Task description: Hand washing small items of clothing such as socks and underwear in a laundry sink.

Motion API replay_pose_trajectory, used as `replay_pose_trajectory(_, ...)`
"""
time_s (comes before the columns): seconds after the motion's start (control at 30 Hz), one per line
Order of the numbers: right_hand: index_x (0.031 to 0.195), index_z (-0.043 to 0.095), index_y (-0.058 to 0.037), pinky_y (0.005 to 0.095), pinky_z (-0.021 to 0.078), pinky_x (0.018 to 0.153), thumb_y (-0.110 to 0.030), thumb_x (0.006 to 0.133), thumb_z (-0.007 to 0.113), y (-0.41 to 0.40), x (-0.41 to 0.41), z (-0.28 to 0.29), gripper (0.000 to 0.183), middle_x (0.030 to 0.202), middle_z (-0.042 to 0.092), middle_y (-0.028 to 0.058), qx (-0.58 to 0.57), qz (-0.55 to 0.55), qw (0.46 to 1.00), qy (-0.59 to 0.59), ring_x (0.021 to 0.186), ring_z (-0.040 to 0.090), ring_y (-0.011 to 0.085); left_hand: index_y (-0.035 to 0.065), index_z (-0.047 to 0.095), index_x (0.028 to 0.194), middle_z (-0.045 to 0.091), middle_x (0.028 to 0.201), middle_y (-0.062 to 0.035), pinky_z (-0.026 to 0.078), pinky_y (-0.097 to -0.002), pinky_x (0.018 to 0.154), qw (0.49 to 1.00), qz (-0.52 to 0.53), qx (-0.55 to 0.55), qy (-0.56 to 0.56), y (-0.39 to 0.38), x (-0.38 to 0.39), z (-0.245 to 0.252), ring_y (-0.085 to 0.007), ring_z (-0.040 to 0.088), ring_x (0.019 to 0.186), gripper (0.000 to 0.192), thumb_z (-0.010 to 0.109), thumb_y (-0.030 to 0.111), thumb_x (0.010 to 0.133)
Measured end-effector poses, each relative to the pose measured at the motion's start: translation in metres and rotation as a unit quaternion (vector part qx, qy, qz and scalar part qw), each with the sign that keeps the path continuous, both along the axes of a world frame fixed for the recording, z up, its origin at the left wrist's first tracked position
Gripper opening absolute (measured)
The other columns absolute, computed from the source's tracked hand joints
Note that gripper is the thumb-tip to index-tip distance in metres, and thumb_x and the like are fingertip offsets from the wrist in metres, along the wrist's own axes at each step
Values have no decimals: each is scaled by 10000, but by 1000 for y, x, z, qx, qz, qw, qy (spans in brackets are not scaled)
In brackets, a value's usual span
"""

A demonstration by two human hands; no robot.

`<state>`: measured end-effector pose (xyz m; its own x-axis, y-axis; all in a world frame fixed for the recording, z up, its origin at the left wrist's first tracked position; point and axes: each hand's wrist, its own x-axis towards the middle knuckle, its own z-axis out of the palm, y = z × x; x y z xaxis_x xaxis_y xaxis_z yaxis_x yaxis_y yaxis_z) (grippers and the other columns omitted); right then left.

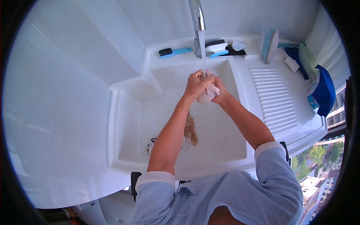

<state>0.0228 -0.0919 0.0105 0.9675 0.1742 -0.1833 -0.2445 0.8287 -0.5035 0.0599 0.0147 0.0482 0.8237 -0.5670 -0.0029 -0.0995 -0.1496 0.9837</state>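
Observation:
Both of my hands grip a pale pink cloth (207, 95) under the running tap (200, 22). My left hand (194, 85) is on the cloth's left side, its fingers curled over the top. My right hand (221, 89) holds the cloth from the right, partly hidden behind it. Water falls from the spout onto the bunched fabric. Below, on the floor of the white sink (219, 135), lies a wet brown cloth (191, 129). A white cloth with black marks (151, 146) lies farther left, partly covered by my left forearm.
Behind the sink are a blue-handled brush (174, 52) and a white-and-blue scrubbing brush (218, 48). To the right is a ribbed washboard surface (274, 98). A blue-and-white bag (323, 91), a white block (291, 64) and an upright light-blue brush (269, 46) stand or lie around it.

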Motion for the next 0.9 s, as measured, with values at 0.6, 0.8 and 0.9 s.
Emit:
replay_pose_trajectory(0.6,1026,467,-85,324,426,824,-425,794,494,0,29,-22,412,984,507,82,69,88,969,-219,907,508,200,30,542,694,511,619,-78,411,-301,505,847,93,-37,-522,-3,-33,24,-224,503,566,89,607,78,658)
replay_pose_trajectory(0.8,881,476,-88,237,481,639,-206,823,493,25,25,-27,132,878,509,33,-582,-139,702,-387,775,525,123,7,490,544,450,494,-71,370,-281,462,901,227,-99,-357,7,-30,17,-142,426,471,224,601,110,710)
replay_pose_trajectory(0.9,848,463,-19,304,447,558,-188,787,483,55,2,22,181,798,500,70,-37,-21,998,44,666,517,162,-10,472,547,442,476,-43,351,-277,454,917,307,-108,-230,28,-32,7,-104,389,466,310,527,172,793)
